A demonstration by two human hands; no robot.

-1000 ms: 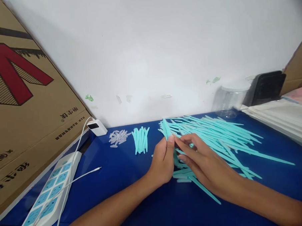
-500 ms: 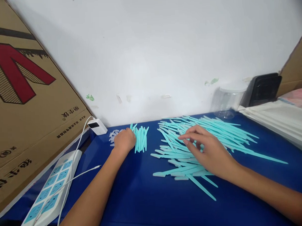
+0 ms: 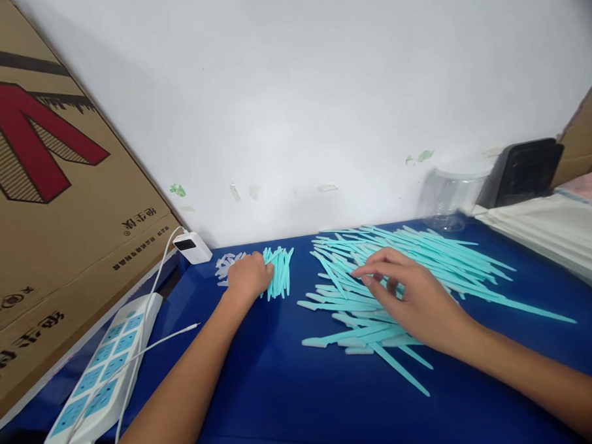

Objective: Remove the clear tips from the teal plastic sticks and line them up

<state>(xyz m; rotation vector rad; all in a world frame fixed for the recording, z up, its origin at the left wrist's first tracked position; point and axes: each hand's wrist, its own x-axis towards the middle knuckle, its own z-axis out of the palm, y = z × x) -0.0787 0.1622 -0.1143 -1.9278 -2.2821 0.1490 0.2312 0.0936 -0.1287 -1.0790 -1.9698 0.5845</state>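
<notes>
My left hand (image 3: 249, 276) is curled closed between a small heap of pale translucent pieces (image 3: 223, 267) and a bundle of short teal sticks (image 3: 279, 270). Its fingertips are turned away, so anything in them is hidden. Over a large spread of teal eyebrow razors (image 3: 455, 267), many with whitish blade ends, hovers my right hand (image 3: 412, 295). Thumb and index fingertips come close together in a pinch. Whether a razor is between them cannot be told against the pile.
A white power strip (image 3: 104, 374) with cables lies at left, near a small white device (image 3: 192, 246). A large cardboard box (image 3: 81, 244) leans there. At back right stand a clear jar (image 3: 452, 195), a black holder (image 3: 529, 169) and stacked white sheets (image 3: 556, 237).
The view has shifted slightly. A teal stick that showed above my left hand is no longer seen there, and its thumb now shows at the bundle. My right hand holds almost the same pose.
</notes>
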